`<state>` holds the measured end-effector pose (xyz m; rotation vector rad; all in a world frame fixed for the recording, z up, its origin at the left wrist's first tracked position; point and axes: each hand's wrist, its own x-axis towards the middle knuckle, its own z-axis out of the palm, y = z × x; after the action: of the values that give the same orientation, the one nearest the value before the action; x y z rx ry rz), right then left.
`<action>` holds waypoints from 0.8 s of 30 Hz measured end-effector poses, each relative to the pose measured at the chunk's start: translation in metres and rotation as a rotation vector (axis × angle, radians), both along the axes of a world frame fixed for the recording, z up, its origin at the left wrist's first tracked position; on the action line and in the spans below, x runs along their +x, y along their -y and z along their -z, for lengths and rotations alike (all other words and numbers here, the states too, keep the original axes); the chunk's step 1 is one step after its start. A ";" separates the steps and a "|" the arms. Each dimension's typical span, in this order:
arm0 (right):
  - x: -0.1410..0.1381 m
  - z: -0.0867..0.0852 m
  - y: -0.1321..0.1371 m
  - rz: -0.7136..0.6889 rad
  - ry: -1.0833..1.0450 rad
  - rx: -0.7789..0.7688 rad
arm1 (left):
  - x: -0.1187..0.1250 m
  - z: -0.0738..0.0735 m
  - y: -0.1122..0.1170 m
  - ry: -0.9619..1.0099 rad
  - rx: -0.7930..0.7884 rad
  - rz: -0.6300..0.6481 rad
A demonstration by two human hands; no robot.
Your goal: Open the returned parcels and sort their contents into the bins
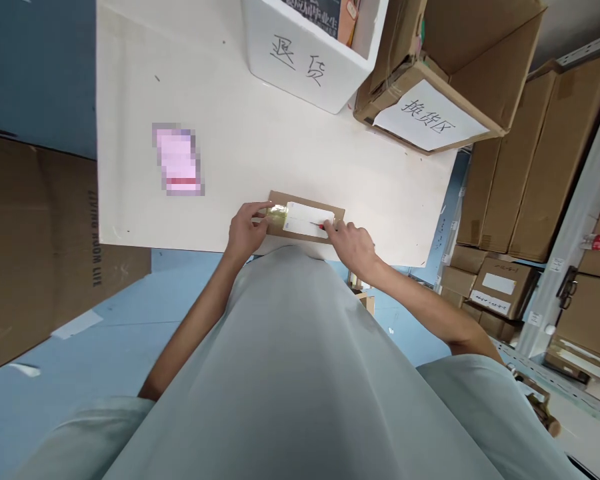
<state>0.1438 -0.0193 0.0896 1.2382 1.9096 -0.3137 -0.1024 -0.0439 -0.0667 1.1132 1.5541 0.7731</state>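
Cardboard package [306, 219] against curled left hand [248, 231], red tool [322, 227] tight in right hand [353, 247]

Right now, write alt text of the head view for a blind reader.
The left hand touches a flat cardboard package at a white table's near edge; the right hand holds a small red-and-dark tool at the package's white label. Beyond stand a white bin and an open cardboard box.

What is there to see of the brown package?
The package is a narrow rectangle, apparently cardboard. A white label covers much of its top; shiny, yellowish tape shows near its left end. It lies aslant on the white table, near the edge. The left hand touches its left end; the right hand, with a small red item, is at its right.
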 end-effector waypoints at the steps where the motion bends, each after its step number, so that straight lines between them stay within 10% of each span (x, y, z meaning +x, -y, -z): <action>1: 0.015 -0.002 0.001 0.027 0.026 -0.005 | 0.002 0.000 0.000 -0.015 0.000 -0.011; 17: 0.123 0.033 0.005 0.014 -0.221 -0.100 | 0.040 -0.017 -0.010 -0.273 -0.052 -0.087; 24: 0.168 0.103 0.020 0.115 -0.484 0.001 | 0.050 -0.005 -0.011 -0.325 0.006 -0.094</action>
<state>0.3117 -0.0391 -0.0134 1.3642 2.2405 -0.7280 -0.0520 -0.0332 -0.0612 1.2221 1.8875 0.6819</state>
